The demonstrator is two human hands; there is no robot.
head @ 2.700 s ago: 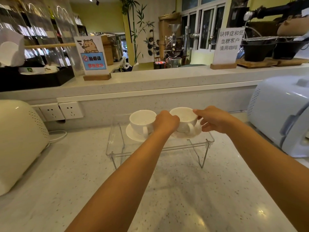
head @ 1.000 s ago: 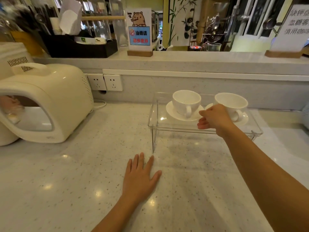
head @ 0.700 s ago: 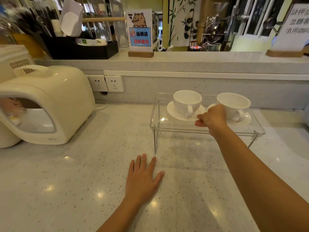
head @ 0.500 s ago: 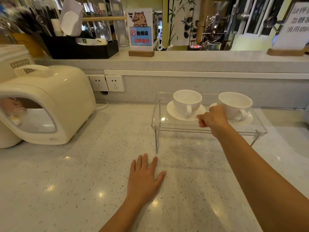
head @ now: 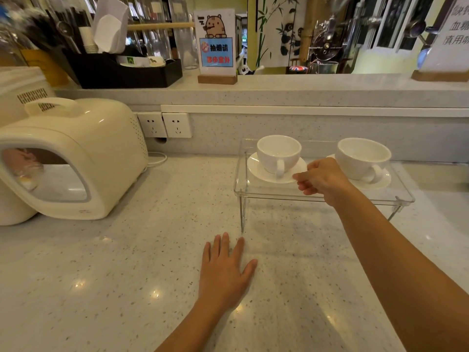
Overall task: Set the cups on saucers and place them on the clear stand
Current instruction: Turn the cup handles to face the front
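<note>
Cups are sitting on saucers on the clear stand [head: 317, 196], two sets side by side: the left cup [head: 278, 153] is standing upright on the left saucer [head: 261, 172] with its handle facing the camera, and the right cup [head: 363, 158] is standing upright on the right saucer [head: 380, 182], handle also toward the near side. The stand is resting on the speckled surface [head: 127, 262], close to the back wall below the sockets [head: 165, 125]. The right hand [head: 322, 177] is reaching over the front of the stand between the two sets, its fingers [head: 303, 177] loosely curled and lying at the near right rim of the left saucer; whether they are pinching that rim or only touching it, I cannot tell. The left hand [head: 225, 271] is lying flat on the surface in front of the stand, fingers spread and holding nothing. A cream appliance [head: 76, 153] is standing well to the left, apart from the stand. Judging from how things are lying, the task is looking all but done: both cups are seated and both sets are on the stand. What seems to be remaining is at most a small nudge to square the left saucer and then drawing the right hand clear without catching a cup handle.
</note>
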